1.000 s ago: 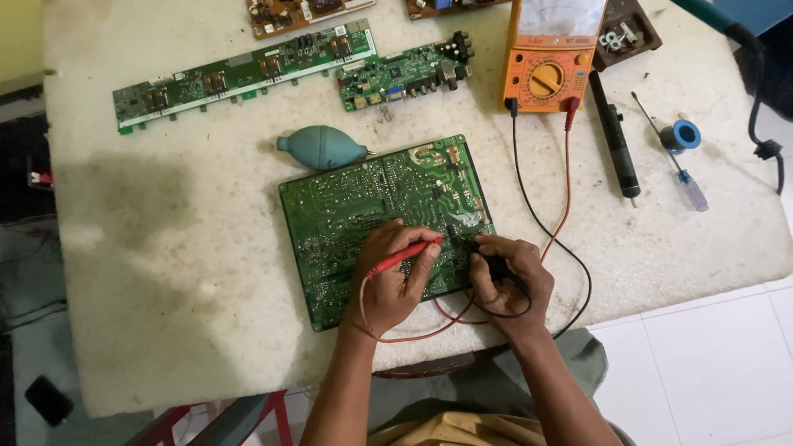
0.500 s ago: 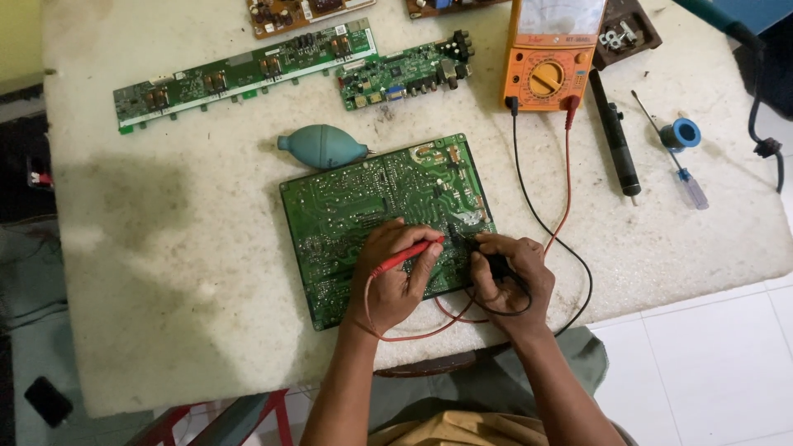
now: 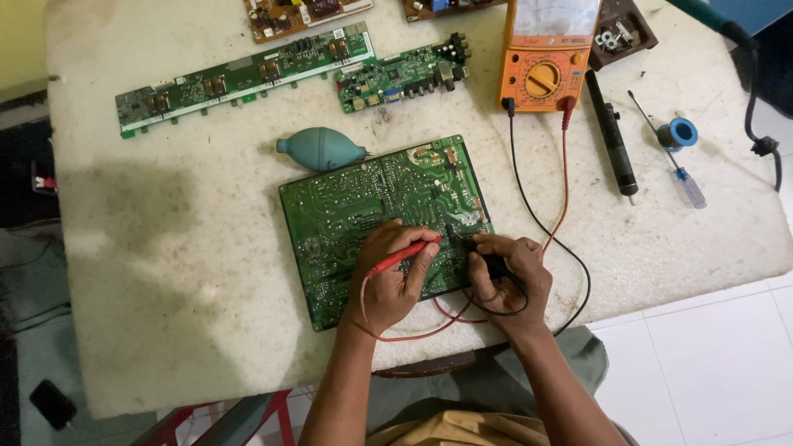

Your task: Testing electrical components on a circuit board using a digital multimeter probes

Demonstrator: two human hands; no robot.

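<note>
Left hand (image 3: 395, 277): fingers closed around the red probe (image 3: 405, 256), resting on the green circuit board (image 3: 363, 215).
Right hand (image 3: 508, 272): fingers closed around the black probe (image 3: 487, 258), also on the board, at its near right corner.
Probe axes: the red one slants up and to the right, the black one points left; their tips come close together near the board's lower right area, between the two hands.
Nearer hand: both sit about equally close to that spot.
Board: lies flat on the tabletop (image 3: 165, 264), tilted slightly, middle of the work area.
Meter (image 3: 547, 62): orange, beyond the board's far right corner; red and black leads run from it to the hands.
Blower bulb (image 3: 320, 149): teal, just beyond the board's far left edge.
Hidden: the exact solder points touched are too small to make out; the black probe is mostly covered by the fingers.
</note>
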